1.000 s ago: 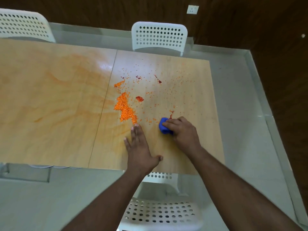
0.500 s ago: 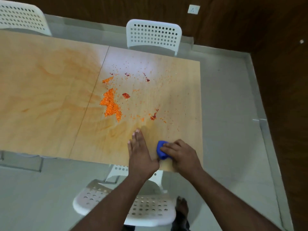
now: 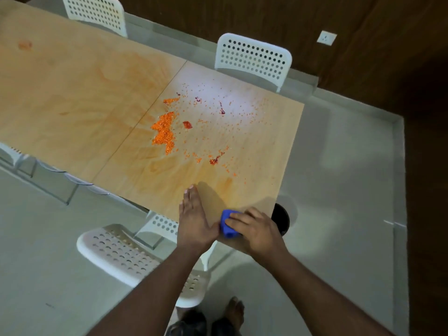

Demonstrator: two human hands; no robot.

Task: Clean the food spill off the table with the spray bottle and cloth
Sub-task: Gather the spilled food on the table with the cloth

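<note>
An orange food spill [image 3: 164, 132] lies near the middle of the wooden table [image 3: 72, 93], with red bits and scattered crumbs [image 3: 215, 160] spread toward me. My right hand [image 3: 257, 230] grips a bunched blue cloth [image 3: 228, 225] at the table's near edge. My left hand [image 3: 194, 219] lies flat with straight fingers on the table, right beside the cloth. No spray bottle is in view.
A white perforated chair [image 3: 126, 253] stands under the near edge, two more chairs [image 3: 252, 59] stand on the far side. A dark round bin [image 3: 281, 218] sits on the floor by the table's near right corner. My feet [image 3: 232, 314] show below.
My right hand has dragged the blue cloth from the spill toward me to the table's near edge. My left hand slid back alongside it. The view has shifted and tilted.
</note>
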